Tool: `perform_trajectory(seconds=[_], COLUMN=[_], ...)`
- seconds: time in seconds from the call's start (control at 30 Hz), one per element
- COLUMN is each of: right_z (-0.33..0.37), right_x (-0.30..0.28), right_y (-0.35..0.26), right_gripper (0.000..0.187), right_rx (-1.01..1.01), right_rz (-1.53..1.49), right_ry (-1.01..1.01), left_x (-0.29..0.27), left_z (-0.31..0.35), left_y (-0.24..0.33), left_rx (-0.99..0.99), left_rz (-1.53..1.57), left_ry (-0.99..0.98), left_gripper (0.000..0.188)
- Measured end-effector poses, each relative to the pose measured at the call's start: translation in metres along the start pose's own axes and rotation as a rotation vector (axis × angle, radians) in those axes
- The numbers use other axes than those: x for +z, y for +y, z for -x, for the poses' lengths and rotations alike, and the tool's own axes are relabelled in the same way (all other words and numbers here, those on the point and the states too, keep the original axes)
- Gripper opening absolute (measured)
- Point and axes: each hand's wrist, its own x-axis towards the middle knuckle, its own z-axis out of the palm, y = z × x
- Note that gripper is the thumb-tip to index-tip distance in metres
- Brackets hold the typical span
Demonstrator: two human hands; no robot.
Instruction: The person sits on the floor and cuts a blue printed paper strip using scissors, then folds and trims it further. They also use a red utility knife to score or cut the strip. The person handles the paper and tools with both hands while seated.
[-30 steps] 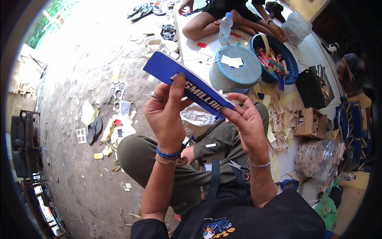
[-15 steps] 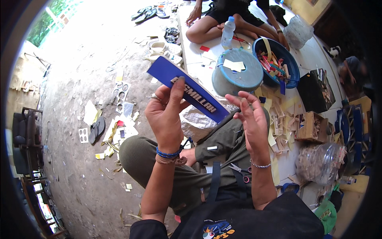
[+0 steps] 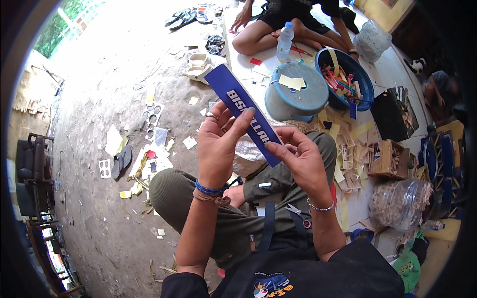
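A long blue strip (image 3: 222, 83) with raised white lettering is held up at a slant in front of me, its far end pointing up and left. My left hand (image 3: 218, 139) is closed on the strip's middle, thumb lying across the lettering. Gripping the near, lower end is my right hand (image 3: 300, 159), with its thumb on the face and the fingers bent behind the edge. Scissors (image 3: 304, 218) with pinkish handles rest on my lap below the right hand. A small white piece (image 3: 265, 185) lies on my trouser leg.
Ahead stands an upturned grey-blue bucket (image 3: 293, 102) with paper scraps, beside a water bottle (image 3: 284, 42) and a blue tub (image 3: 365, 74) of coloured pieces. A person (image 3: 293, 35) sits opposite. A wooden box (image 3: 390, 159) and wooden frames (image 3: 350, 154) lie right; a sandal (image 3: 121, 161) left.
My right hand has moved in and taken hold of the strip's lower end. The left hand has slid along toward the middle, and the strip has shifted right and turned steeper.
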Motion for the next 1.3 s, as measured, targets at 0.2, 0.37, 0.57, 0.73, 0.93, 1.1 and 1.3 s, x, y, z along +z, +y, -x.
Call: perform_trajectory(seconds=[0.2,0.37,0.57,0.73,0.93,1.1,1.3], right_z=[0.002,0.005,0.005,0.005,0.006,0.006,0.013], right_x=[-0.002,-0.004,-0.005,-0.007,-0.005,-0.006,-0.018], right_y=[0.004,0.004,0.005,0.005,0.006,0.003,0.002], right_gripper=[0.035,0.036,0.037,0.036,0.035,0.044,0.071], right_rx=[-0.023,-0.006,-0.007,-0.026,-0.034,-0.017,0.113], right_rz=[0.024,0.064,0.061,0.094,0.096,0.101,-0.219], right_ry=[0.003,-0.050,-0.068,-0.062,-0.051,-0.094,-0.172], left_x=[0.001,0.004,0.005,0.006,0.005,0.004,0.003], left_z=[0.001,0.005,0.005,0.005,0.004,0.004,0.005], left_y=[0.003,0.008,0.013,0.013,0.014,0.014,0.011], left_rx=[-0.041,-0.011,-0.012,-0.011,-0.029,-0.050,-0.066], left_rz=[0.017,-0.077,-0.098,-0.088,-0.086,-0.069,-0.033], left_ry=[-0.020,-0.010,-0.025,-0.028,-0.026,-0.051,-0.099], left_gripper=[0.028,0.026,0.026,0.025,0.025,0.029,0.032])
